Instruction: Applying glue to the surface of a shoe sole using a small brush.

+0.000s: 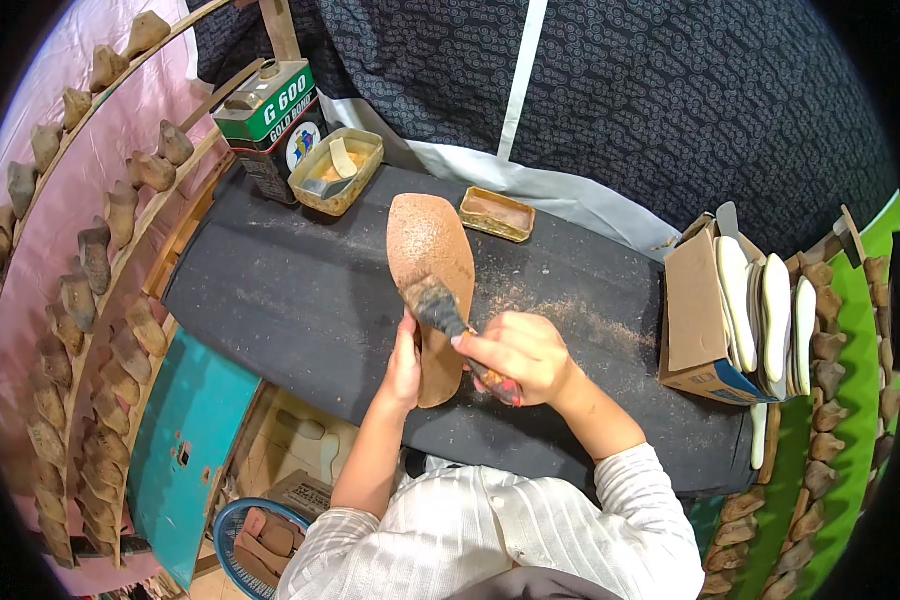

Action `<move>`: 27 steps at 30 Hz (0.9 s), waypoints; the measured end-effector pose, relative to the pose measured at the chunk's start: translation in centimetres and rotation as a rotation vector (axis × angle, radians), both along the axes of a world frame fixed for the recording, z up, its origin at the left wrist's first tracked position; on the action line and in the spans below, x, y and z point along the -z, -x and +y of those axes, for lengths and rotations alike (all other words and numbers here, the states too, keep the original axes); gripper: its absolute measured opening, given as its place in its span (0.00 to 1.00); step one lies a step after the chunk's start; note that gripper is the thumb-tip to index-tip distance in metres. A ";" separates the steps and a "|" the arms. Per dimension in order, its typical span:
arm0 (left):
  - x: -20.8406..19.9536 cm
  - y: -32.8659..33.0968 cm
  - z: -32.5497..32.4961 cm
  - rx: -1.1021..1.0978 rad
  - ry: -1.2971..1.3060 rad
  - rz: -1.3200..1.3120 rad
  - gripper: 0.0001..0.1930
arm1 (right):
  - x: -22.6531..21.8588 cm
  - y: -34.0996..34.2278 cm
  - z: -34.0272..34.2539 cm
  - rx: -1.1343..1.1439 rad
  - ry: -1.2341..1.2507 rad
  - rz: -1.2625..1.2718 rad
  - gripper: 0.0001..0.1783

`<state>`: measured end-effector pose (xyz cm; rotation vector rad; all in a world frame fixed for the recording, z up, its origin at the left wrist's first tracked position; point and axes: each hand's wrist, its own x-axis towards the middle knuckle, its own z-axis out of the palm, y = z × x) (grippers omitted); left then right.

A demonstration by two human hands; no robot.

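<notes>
A tan, sole-shaped piece [428, 232] stands out over the dark-covered table, its wide end pointing away from me. That wide end looks shiny and wet. My left hand [402, 368] grips the piece by its left edge, with the thumb along the rim; the other fingers are hidden beneath. Wrapped around the dark handle of a flat brush [434, 304], my right hand [522, 356] presses the worn bristles against the middle of the piece. The handle's end, with red and orange on it, pokes out below my fingers.
At the back left, a green-and-black metal can [263, 135] stands beside a tub [375, 165] with spreaders. A shallow tray [510, 233] sits back centre. Right: a cardboard box [692, 310] of white insoles [776, 315]. Shoe lasts [94, 255] line side racks. A blue basket [222, 530] is below.
</notes>
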<state>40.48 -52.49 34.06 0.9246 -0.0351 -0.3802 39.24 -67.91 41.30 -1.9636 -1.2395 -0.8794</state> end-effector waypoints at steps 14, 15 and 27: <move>0.9 0.0 -0.9 -0.013 0.002 -0.016 0.32 | -0.4 1.3 -0.9 0.046 -0.064 0.074 0.23; 1.0 0.0 -0.8 -0.012 0.002 -0.015 0.32 | -0.6 1.6 -1.2 0.026 -0.052 0.114 0.23; 0.6 -0.5 -0.3 0.123 0.046 -0.129 0.32 | -0.5 2.2 -1.6 0.039 -0.112 0.178 0.21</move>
